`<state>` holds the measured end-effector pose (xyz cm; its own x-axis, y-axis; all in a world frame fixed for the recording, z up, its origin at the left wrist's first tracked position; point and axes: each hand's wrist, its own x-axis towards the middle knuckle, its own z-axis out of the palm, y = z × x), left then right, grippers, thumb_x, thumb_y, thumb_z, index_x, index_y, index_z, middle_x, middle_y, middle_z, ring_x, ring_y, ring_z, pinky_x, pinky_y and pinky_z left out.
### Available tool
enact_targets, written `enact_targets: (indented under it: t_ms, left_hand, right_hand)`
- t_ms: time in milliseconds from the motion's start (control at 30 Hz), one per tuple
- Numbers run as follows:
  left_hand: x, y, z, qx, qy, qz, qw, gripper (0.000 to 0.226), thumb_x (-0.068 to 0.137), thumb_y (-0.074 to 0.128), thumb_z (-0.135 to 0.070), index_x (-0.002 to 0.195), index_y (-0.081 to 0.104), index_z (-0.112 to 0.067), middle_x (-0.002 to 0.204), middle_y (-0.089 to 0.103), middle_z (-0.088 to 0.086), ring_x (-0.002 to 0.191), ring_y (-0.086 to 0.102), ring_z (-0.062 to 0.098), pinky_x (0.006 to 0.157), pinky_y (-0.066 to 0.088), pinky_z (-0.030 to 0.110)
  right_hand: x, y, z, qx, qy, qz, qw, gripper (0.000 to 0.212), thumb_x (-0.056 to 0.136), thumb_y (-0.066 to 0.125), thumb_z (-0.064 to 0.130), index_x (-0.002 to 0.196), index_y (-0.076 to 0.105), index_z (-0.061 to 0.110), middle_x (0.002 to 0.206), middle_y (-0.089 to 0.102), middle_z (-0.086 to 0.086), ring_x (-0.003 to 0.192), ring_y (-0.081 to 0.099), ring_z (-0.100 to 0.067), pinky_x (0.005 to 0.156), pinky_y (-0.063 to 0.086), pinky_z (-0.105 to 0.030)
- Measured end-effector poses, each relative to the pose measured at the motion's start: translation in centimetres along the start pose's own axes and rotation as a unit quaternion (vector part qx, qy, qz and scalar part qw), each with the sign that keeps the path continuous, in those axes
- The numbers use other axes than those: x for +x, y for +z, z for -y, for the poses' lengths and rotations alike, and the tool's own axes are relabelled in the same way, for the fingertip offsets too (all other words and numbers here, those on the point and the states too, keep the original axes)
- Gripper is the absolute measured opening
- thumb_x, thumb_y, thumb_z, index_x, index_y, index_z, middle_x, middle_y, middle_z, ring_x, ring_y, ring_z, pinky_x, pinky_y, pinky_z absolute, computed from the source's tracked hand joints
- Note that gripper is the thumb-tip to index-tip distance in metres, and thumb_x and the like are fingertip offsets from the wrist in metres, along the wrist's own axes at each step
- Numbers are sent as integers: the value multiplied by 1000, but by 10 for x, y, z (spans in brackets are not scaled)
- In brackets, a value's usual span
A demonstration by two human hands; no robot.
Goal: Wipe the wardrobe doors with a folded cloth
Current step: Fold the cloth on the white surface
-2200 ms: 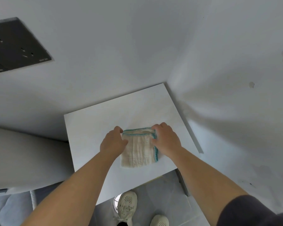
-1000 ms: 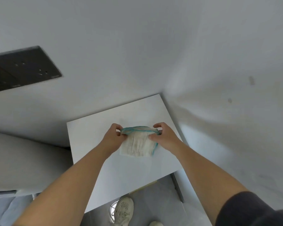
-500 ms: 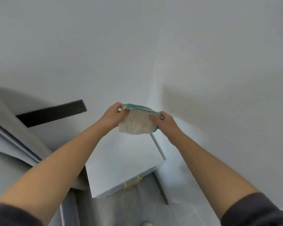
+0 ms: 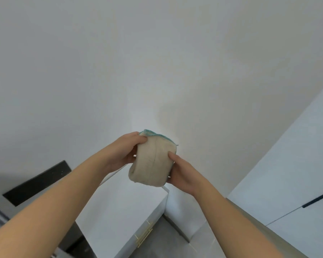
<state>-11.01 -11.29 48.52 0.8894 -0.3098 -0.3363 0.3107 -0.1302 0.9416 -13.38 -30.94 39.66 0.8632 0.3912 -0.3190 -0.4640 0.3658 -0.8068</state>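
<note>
A folded cream cloth point(image 4: 153, 162) with a teal edge is held in the air in front of a white wall corner. My left hand point(image 4: 128, 151) grips its left side, thumb over the top corner. My right hand point(image 4: 181, 172) holds its right side from below, with the thumb pressed on the front face. A white wardrobe door point(image 4: 291, 174) with a dark slim handle point(image 4: 318, 198) shows at the right edge, apart from the cloth.
A white nightstand point(image 4: 123, 211) with brass drawer handles point(image 4: 144, 237) stands below my hands in the corner. A black panel point(image 4: 37, 183) sits on the wall at the left. Grey floor shows at the bottom.
Both hands lifted the cloth off the nightstand top and raised it. The view swung up and right, bringing the wardrobe door into sight. The cloth now hangs more bundled.
</note>
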Motion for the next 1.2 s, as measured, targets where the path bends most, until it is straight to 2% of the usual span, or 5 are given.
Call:
enact_targets:
  t_ms: [333, 600, 800, 900, 1200]
  left_hand:
    - [-15, 55, -29, -8, 17, 37, 999, 38, 95, 50, -23, 124, 57, 0, 111, 61, 12, 98, 56, 24, 87, 43, 40]
    - [-58, 187, -40, -34, 107, 2, 994, 34, 93, 59, -36, 105, 52, -5, 69, 64, -5, 57, 56, 10, 53, 48, 21]
    - [-92, 311, -15, 30, 158, 115, 980, 44, 91, 62, -17, 121, 41, -42, 90, 75, 2, 84, 69, 17, 81, 51, 27]
    - [-91, 355, -13, 84, 175, 150, 969, 49, 87, 67, -9, 120, 49, -40, 88, 73, 4, 85, 68, 15, 80, 50, 26]
    - [-55, 462, -19, 200, 268, 118, 935, 43, 78, 75, -6, 110, 65, -32, 86, 62, -8, 68, 57, -3, 68, 49, 16]
  right_hand:
    - [-94, -9, 34, 19, -123, -63, 990, 53, 82, 65, 22, 132, 51, 12, 128, 62, -11, 117, 59, -29, 91, 51, -42]
    - [-240, -50, 76, 0, -260, -251, 933, 36, 81, 69, 17, 115, 58, 14, 105, 71, -10, 89, 69, -24, 75, 57, -42]
    - [-340, -110, 93, 71, -318, -353, 877, 30, 87, 65, 16, 115, 59, 23, 99, 73, -2, 80, 69, -17, 66, 56, -37]
    - [-376, -141, 96, 72, -311, -386, 866, 28, 89, 64, 19, 115, 58, 28, 94, 74, 2, 77, 69, -14, 63, 55, -34]
    - [-457, -226, 117, -154, -226, -388, 880, 73, 87, 70, 21, 144, 31, 42, 114, 66, 6, 106, 63, -10, 91, 52, -28]
